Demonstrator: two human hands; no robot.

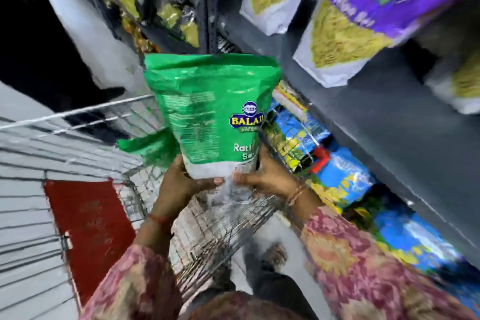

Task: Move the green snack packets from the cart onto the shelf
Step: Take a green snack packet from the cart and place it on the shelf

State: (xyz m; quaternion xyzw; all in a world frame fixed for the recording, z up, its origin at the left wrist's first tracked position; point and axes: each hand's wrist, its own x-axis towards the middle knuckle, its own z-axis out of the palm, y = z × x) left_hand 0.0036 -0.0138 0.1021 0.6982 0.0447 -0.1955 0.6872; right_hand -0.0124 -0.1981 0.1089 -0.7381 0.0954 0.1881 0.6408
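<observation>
Floral sleeves fill the bottom of my view, and from them both my hands reach forward over the wire cart [228, 218]. My left hand [181, 179] cups the lower left corner of a green snack packet [207, 112], fingers wrapped under its pale base, while my right hand [262, 176] presses against the lower right edge, thumb pointing in toward the other. So both are clamped on the same packet from opposite sides, close together at its bottom. It stands roughly upright, lifted clear above the cart basket and level with the front of the dark grey shelf [389, 112] to my right, not yet on it. A second green packet [148, 145] shows just behind and left of the held one; whether my left hand also pinches it I cannot tell. I judge the bag light and puffy, with thin crinkly film that gives under the fingers, and its contents likely brittle, so squeezing hard would crush them. Glossy film can slip, so holding low at the firm bottom seam, palms either side, seems the sound grip. Purple packets [384, 8] already hang over the shelf edge above, so I would want to slide this one in beneath without snagging its loose top flap.
</observation>
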